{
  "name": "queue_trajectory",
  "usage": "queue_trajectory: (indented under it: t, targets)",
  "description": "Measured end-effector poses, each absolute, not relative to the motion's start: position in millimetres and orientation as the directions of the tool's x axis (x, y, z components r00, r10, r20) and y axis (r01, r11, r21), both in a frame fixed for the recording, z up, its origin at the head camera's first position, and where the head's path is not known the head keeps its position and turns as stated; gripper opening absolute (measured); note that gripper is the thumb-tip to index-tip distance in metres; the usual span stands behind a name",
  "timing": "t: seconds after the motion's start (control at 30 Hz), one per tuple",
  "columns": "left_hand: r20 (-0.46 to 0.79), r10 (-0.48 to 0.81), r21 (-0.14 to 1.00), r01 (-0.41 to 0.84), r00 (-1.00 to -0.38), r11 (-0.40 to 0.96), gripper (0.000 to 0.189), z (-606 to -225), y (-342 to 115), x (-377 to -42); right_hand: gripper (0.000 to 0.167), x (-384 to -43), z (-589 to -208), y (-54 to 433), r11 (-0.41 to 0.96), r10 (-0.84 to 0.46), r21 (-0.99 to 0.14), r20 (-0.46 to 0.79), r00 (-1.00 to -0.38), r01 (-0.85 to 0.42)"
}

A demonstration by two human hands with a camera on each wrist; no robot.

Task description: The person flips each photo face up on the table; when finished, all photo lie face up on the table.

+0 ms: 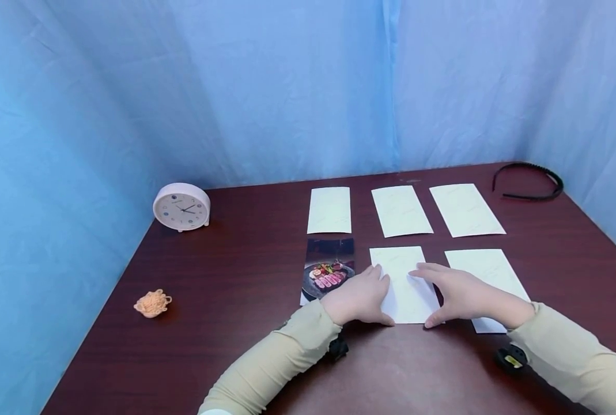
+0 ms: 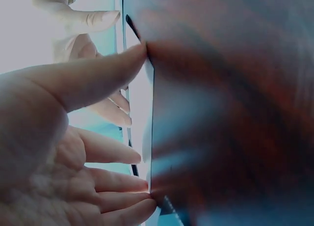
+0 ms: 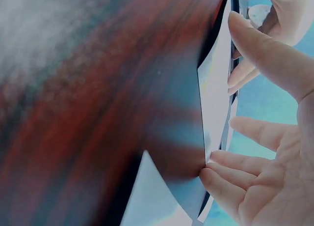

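A white card (image 1: 405,285) lies face-down or blank side up at the front middle of the table, between both hands. My left hand (image 1: 359,297) touches its left edge, the thumb at the near corner and the fingers spread farther up. On the opposite side, my right hand (image 1: 460,295) rests at the right edge with thumb and fingers apart. The left wrist view shows the left fingers (image 2: 117,155) fairly straight, tips right at the card's edge. Likewise, the right fingers (image 3: 245,167) reach its edge in the right wrist view.
Left of the card lies a food photo (image 1: 328,271). A white card (image 1: 486,271) is partly under the right forearm. Behind are three more: left card (image 1: 330,210), middle card (image 1: 402,211), right card (image 1: 467,210). Around them are a clock (image 1: 182,208), beige trinket (image 1: 152,303) and black headband (image 1: 556,181).
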State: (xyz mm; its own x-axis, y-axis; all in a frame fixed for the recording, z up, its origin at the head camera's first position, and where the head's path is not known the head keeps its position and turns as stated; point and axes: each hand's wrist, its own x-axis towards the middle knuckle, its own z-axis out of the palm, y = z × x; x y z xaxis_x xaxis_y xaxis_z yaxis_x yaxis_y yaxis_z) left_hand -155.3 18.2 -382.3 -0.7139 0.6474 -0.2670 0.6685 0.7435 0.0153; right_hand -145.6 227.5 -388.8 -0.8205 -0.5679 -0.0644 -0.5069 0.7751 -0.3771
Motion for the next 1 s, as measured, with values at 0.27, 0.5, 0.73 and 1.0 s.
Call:
queue_trajectory:
  t: [0.27, 0.5, 0.73, 1.0]
  targets:
    - [-0.272, 0.653, -0.014, 0.682, -0.707, 0.731, 0.084, -382, 18, -155, 0.087, -144, -392, 225, 0.78, -0.57, -0.355, -0.065, -0.819, -0.515]
    - [-0.235, 0.671, 0.009, 0.689, -0.703, 0.725, 0.083, -384, 14, -156, 0.087, -141, -391, 221, 0.796, -0.546, -0.341, -0.05, -0.836, -0.5]
    - [-0.234, 0.677, 0.036, 0.69, -0.697, 0.723, 0.084, -388, 13, -158, 0.087, -139, -392, 216, 0.807, -0.527, -0.338, -0.045, -0.849, -0.484]
    - [-0.216, 0.692, 0.039, 0.702, -0.689, 0.711, 0.085, -386, 12, -159, 0.089, -141, -392, 215, 0.812, -0.502, -0.357, -0.027, -0.864, -0.461]
